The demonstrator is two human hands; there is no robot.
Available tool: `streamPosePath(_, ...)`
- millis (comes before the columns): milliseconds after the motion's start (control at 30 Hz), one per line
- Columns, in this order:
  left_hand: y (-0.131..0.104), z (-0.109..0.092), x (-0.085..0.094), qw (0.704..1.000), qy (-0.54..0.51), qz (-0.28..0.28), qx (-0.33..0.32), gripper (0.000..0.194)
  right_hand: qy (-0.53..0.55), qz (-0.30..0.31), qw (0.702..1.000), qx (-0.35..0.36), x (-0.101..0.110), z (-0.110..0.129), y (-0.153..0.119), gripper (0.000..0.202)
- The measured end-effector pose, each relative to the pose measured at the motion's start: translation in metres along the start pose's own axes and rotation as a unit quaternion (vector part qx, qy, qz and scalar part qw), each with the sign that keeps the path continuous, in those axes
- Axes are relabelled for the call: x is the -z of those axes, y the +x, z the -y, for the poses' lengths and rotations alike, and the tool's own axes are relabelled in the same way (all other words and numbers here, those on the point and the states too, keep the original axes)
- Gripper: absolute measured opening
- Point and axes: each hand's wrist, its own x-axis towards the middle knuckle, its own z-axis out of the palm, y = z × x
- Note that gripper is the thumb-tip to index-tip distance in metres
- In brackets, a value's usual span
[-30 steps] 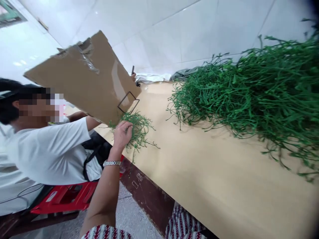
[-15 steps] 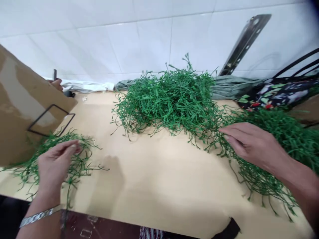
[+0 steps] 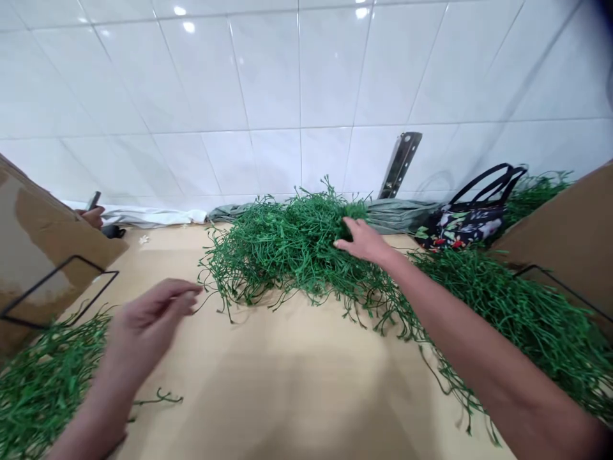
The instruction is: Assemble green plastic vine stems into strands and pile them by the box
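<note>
In the head view a tangled heap of green artificial stems [image 3: 292, 243] lies at the back of the table. My right hand [image 3: 364, 239] reaches over its right side, thumb and fingers apart, the fingertips against the stems. My left hand [image 3: 153, 319] hovers over the table left of the heap, thumb and fingers pinched together. Thin stem ends show near its fingertips; whether it holds one is unclear. Below it, a single stem [image 3: 163, 397] lies on the tabletop. More green stems [image 3: 52, 383] spread at the left, and another pile [image 3: 517, 313] lies under and beyond my right forearm.
Cardboard boxes stand at the left [image 3: 52, 255] and right [image 3: 565, 217], each with a black wire frame. A floral bag [image 3: 464, 223] and a metal bracket [image 3: 401, 163] are near the tiled wall. Another person's hand [image 3: 93, 216] shows behind the left box.
My right hand has moved from the right pile to the middle heap and opened. My left hand has lifted off the left pile and moved right. The view has tilted up.
</note>
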Motion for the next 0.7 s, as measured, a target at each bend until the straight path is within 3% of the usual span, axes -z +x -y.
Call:
streamPosePath(67,0.014,-0.024,-0.026,0.996,0.013,0.046,-0.073,0.018,0.001,-0.001,1.000,0.006,-0.011,0.005,-0.004,0.047)
streamPosePath(167,0.051,-0.034,-0.054,0.985,0.094,0.028,-0.143,0.034,0.005,-0.031,0.999,0.018,-0.013,0.013,-0.020,0.036)
streamPosePath(267,0.090,-0.026,-0.074,0.983,0.156,0.064,-0.068,0.052,0.035,-0.107,0.993,0.044,-0.003,0.018,-0.037,0.034)
streamPosePath(333,0.101,-0.021,-0.091,0.974,0.158,0.157,-0.029,0.065,0.080,-0.177,0.977,0.084,0.002,0.019,-0.046,0.030)
streamPosePath(400,0.093,-0.021,-0.112,0.953,0.180,0.241,-0.036,0.072,0.133,-0.205,0.963,0.110,0.001,0.019,-0.051,0.024)
streamPosePath(467,0.071,-0.025,-0.135,0.939,0.215,0.260,-0.069,0.077,0.169,-0.188,0.963,0.097,-0.006,0.017,-0.052,0.017)
streamPosePath(600,0.023,-0.031,-0.167,0.943,0.249,0.199,-0.092,0.082,0.189,-0.167,0.965,0.078,-0.013,0.014,-0.050,0.010)
streamPosePath(700,0.012,-0.031,-0.179,0.954,0.246,0.160,-0.064,0.082,0.231,-0.196,0.947,0.106,0.004,0.018,-0.044,0.010)
